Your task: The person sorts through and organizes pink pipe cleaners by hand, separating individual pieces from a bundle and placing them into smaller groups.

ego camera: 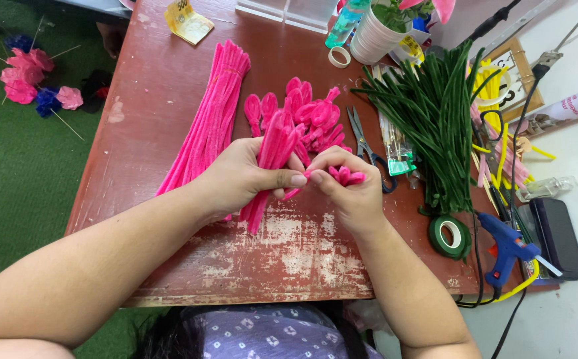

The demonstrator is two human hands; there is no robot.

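My left hand (242, 174) grips a bunch of pink pipe cleaners (270, 159) folded into long loops, held over the red wooden table (169, 100). My right hand (350, 189) pinches the loose end of one pink loop right beside my left thumb, and small folded pink loops (346, 175) rest against its fingers. Behind both hands lies a pile of finished pink loop petals (312, 114). A long bundle of straight pink pipe cleaners (210, 116) lies to the left of my left hand.
Dark green pipe cleaners (432, 113) lie in a heap at the right, with scissors (363, 145), a green tape roll (450, 236) and a blue glue gun (507, 249) near them. A white pot (373, 36) stands at the back. Paper flowers (33, 80) lie on the green floor.
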